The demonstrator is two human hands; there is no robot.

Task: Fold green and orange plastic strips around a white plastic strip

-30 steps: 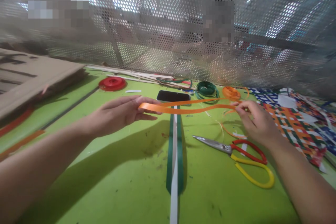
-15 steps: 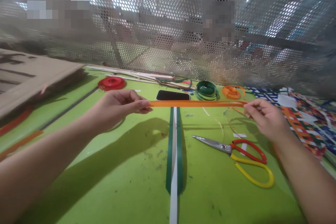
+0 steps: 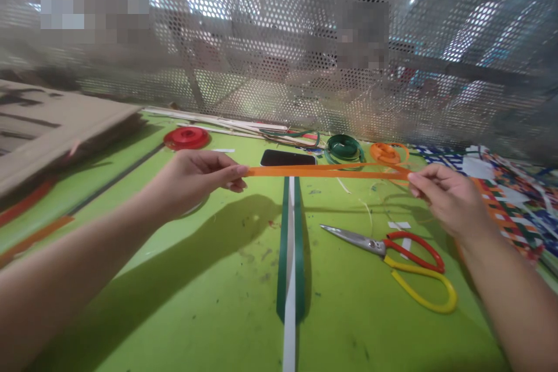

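An orange strip (image 3: pixel 314 172) stretches level between my two hands above the green table, doubled, with its layers parting toward the right. My left hand (image 3: pixel 200 173) pinches its left end between thumb and fingers. At the other end my right hand (image 3: pixel 444 192) pinches the strip, too. Below the strip a dark green strip (image 3: pixel 283 267) lies lengthwise on the table, with a white strip (image 3: pixel 289 325) along its middle. Scissors (image 3: pixel 375 246) with one red and one yellow handle lie slightly open near my right forearm.
A phone (image 3: pixel 288 158) lies behind the strip. Red (image 3: pixel 187 138), green (image 3: pixel 343 148) and orange (image 3: pixel 384 153) coils sit along the back, before a perforated metal screen (image 3: pixel 279 40). Cardboard (image 3: pixel 65 122) is at left, woven strips (image 3: pixel 501 209) at right.
The two layers of the orange strip have spread apart toward the right end. My right hand has shifted slightly right; my left hand is nearly still.
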